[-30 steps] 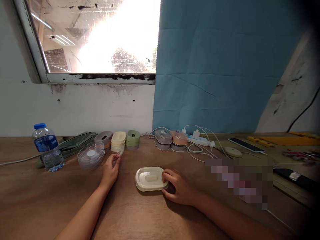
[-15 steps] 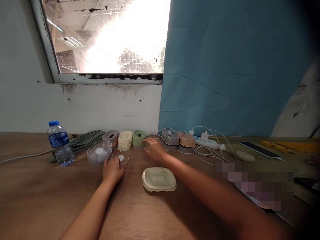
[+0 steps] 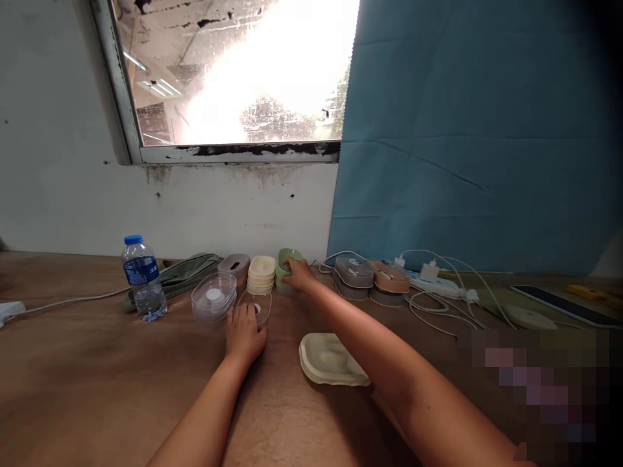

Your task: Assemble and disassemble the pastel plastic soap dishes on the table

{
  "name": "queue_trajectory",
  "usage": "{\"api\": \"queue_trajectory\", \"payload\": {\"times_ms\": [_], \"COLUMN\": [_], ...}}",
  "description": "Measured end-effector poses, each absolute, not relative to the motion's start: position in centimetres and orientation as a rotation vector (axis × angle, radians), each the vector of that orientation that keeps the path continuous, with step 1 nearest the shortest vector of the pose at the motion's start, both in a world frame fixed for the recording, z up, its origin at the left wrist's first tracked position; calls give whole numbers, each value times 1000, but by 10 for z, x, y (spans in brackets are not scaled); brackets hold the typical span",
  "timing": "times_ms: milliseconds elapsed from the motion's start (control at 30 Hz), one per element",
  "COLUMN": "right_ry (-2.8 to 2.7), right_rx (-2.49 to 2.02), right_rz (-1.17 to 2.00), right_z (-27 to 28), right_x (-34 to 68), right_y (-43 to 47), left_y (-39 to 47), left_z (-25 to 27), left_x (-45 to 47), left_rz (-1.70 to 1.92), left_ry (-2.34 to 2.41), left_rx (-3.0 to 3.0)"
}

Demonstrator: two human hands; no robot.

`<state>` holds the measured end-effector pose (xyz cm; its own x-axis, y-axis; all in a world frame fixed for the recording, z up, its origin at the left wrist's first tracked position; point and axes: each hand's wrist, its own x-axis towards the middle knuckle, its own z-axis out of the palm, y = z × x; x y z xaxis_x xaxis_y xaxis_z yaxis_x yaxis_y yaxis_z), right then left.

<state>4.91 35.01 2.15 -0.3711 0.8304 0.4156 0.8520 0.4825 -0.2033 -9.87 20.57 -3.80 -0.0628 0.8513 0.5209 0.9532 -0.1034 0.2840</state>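
Observation:
My right hand [image 3: 299,274] reaches to the back of the table, its fingers closed on the rim of a green container [image 3: 288,257], which tilts up a little. My left hand [image 3: 244,332] lies on the table with fingers stretched over the near edge of a clear plastic lid [image 3: 263,306] with a white round spot. To its left is a stack of similar clear lids [image 3: 213,299]. Cream lids [image 3: 261,267] are piled between the green container and a brownish-grey container [image 3: 234,267]. A pale cream-green container [image 3: 331,357] sits in front, partly hidden by my right forearm.
A water bottle [image 3: 143,279] stands at the left before a dark green cloth bag [image 3: 192,275]. Lidded grey [image 3: 354,275] and orange-brown [image 3: 390,280] boxes stand right of my right hand. Beyond them are a power strip [image 3: 438,285], white cables and a phone [image 3: 567,305].
My right hand has moved from beside the green container onto its rim, and the container now tilts. My left hand stays at the clear lid. The whole view has shifted to the left.

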Motion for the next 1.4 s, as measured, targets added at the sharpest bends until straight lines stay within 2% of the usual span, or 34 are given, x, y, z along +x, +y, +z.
{"api": "queue_trajectory", "payload": {"times_ms": [233, 400, 533, 700, 1067, 1167, 1300, 1400], "right_ry": [-2379, -2535, -2617, -2579, -2466, -2486, -2500, -2516], "right_rx": [-1029, -911, -918, -945, -1096, -1095, -1098, -1104], "right_rz": [-68, 27, 177, 255, 614, 582, 533, 512], "right_z": [58, 54, 26, -9, -26, -25, -23, -23], "right_x": [98, 160, 189, 201, 205, 207, 208, 209], "right_y": [286, 221, 185, 165, 158, 158, 159, 160], "left_y": [191, 175, 169, 164, 167, 170, 183, 192], "left_z": [-24, -23, -22, -16, -13, -12, -19, -25], "left_x": [-86, -72, -64, -57, -61, -65, -76, -89], "left_rz": [-1448, -1661, -1522, -1061, -798, -765, -852, -635], "left_ry": [-1490, -1324, -1299, -1172, -1148, -1169, -1558, -1907], "left_rx": [-1992, -1963, -2319, -3015, -3253, -3155, -2653, -2350]}}
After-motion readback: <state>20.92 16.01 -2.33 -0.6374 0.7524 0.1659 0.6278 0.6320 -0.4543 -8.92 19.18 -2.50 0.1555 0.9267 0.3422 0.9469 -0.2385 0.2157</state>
